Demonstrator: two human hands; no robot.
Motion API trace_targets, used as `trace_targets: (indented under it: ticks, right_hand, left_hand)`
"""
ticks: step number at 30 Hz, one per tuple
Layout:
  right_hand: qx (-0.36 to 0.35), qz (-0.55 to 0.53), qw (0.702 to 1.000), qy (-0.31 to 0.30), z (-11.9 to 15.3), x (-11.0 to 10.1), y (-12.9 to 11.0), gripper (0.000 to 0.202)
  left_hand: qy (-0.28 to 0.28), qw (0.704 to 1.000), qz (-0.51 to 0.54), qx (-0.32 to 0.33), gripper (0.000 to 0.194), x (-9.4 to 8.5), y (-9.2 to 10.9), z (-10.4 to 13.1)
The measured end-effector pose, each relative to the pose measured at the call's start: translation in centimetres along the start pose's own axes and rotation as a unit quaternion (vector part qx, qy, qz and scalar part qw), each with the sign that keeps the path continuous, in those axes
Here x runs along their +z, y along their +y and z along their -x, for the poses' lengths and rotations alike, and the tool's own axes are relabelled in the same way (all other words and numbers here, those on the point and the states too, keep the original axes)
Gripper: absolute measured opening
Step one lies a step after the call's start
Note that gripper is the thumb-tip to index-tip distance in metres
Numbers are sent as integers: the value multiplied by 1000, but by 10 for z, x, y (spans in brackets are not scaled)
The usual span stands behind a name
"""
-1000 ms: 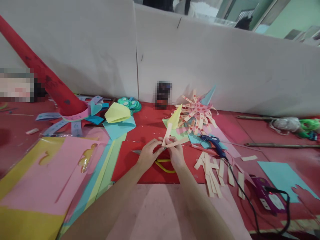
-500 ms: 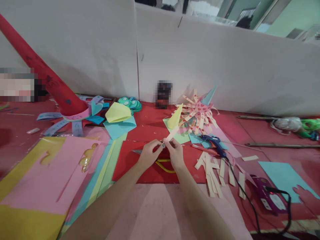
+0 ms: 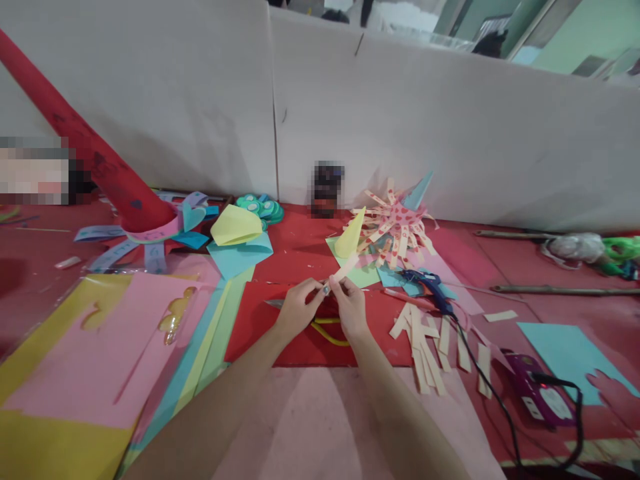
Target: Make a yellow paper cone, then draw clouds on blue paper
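My left hand (image 3: 301, 308) and my right hand (image 3: 352, 308) meet over a red board (image 3: 255, 333). Both pinch a narrow cream paper strip (image 3: 346, 268), whose free end points up and away to the right. The fingers hide its near end. Below my hands lie scissors with yellow handles (image 3: 331, 342), partly covered by the left hand, with the blade tip showing on its left. Just beyond the strip stands a yellow paper cone (image 3: 351, 235) on light green paper. Loose cream strips (image 3: 425, 353) lie to the right of my right hand.
A blue glue gun (image 3: 431, 287) trails a black cord at the right, near a purple power box (image 3: 537, 390). A tall red cone (image 3: 115, 170) leans at the left behind pink sheets (image 3: 120, 353). Behind the table stands a white partition (image 3: 450, 133), with a fringed pink paper piece (image 3: 403, 223) before it.
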State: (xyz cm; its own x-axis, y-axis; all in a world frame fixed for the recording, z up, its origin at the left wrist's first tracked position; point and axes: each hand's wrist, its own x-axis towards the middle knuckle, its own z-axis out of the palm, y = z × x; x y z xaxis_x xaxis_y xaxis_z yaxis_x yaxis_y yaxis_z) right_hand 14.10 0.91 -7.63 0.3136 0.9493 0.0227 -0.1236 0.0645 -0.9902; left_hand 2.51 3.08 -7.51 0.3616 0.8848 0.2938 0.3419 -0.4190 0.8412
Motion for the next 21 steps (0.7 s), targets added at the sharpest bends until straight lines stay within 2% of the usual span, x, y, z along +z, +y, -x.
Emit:
trace_targets:
  ticks: [21]
  right_hand:
    - [-11, 109, 993, 35, 1, 0, 4, 31]
  left_hand:
    - [-1, 1000, -30, 7, 16, 1, 0, 0]
